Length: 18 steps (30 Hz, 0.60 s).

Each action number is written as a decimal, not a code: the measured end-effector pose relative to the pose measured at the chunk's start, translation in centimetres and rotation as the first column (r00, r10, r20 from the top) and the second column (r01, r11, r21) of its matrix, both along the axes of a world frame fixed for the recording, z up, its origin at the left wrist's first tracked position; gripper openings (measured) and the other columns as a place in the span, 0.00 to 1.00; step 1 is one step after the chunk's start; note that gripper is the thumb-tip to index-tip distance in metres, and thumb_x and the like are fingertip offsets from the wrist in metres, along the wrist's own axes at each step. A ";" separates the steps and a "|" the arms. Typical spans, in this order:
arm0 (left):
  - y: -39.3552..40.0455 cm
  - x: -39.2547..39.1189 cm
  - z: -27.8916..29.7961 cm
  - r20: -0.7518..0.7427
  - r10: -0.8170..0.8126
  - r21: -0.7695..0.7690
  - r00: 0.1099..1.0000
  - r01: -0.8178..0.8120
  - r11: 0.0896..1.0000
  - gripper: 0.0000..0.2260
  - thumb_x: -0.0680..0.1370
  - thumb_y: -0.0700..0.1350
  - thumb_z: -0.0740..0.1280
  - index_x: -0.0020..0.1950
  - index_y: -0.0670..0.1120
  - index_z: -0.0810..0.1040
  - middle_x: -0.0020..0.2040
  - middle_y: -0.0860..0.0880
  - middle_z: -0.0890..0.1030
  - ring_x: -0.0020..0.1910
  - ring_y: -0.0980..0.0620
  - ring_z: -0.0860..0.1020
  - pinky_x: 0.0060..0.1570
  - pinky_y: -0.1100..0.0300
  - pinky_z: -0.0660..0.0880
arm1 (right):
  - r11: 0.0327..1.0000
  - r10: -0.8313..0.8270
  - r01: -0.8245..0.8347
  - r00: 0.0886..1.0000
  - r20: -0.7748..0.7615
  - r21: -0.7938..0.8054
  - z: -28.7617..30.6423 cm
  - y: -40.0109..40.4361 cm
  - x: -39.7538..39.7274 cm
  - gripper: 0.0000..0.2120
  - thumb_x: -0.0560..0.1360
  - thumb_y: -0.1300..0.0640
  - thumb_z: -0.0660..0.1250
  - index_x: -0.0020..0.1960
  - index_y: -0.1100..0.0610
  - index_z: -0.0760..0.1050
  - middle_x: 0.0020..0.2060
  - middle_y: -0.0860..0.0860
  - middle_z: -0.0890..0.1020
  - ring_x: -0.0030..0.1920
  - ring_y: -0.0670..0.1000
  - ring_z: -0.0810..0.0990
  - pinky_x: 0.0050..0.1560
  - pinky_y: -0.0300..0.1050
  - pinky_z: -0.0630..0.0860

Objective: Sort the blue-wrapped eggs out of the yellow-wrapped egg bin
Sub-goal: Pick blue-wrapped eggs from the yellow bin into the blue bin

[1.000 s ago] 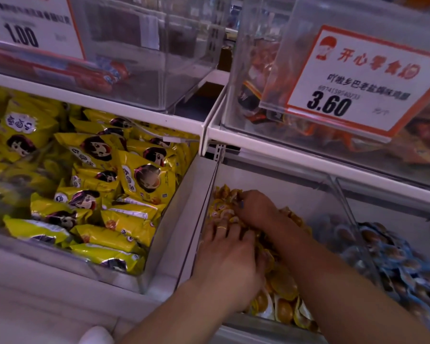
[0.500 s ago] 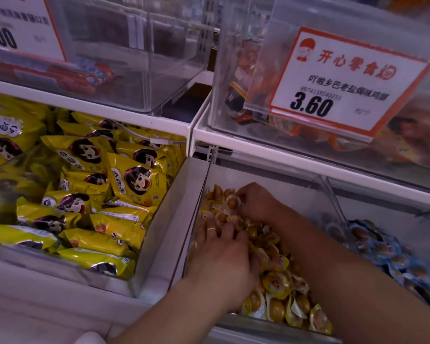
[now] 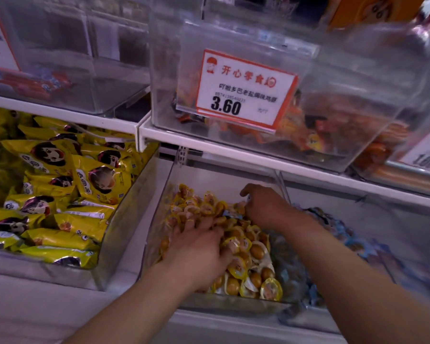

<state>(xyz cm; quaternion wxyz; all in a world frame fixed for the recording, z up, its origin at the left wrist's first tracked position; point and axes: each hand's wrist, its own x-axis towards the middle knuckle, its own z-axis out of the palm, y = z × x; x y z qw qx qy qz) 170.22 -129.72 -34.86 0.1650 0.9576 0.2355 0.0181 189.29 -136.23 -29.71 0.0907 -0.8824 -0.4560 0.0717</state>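
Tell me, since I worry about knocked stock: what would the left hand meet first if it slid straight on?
Probably more yellow-wrapped eggs ahead of the left hand, then the bin's back wall; depth is unclear.

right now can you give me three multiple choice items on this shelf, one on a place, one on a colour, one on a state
1. Where is the bin of blue-wrapped eggs?
A. right of the yellow-wrapped egg bin
B. on the shelf above
C. left of the yellow snack packs

2. What colour frames the 3.60 price tag?
A. green
B. red-orange
C. black

3. What is the left hand doing?
A. hanging outside the bin
B. holding the tag
C. lying fingers spread on the yellow-wrapped eggs

Answers:
1 A: blue wrappers show past the clear divider, right side.
2 B: the border is red-orange.
3 C: its fingers fan over the pile.
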 end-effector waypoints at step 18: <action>2.5 -0.3 -0.3 -0.038 0.108 -0.045 0.993 -0.110 0.993 0.29 0.76 0.65 0.54 0.75 0.54 0.63 0.72 0.46 0.70 0.67 0.42 0.73 0.65 0.47 0.70 | 0.925 0.050 -0.031 0.998 -0.040 0.378 3.0 -3.2 -2.6 0.16 0.78 0.55 0.69 0.66 0.50 0.77 0.54 0.51 0.83 0.55 0.51 0.82 0.59 0.45 0.76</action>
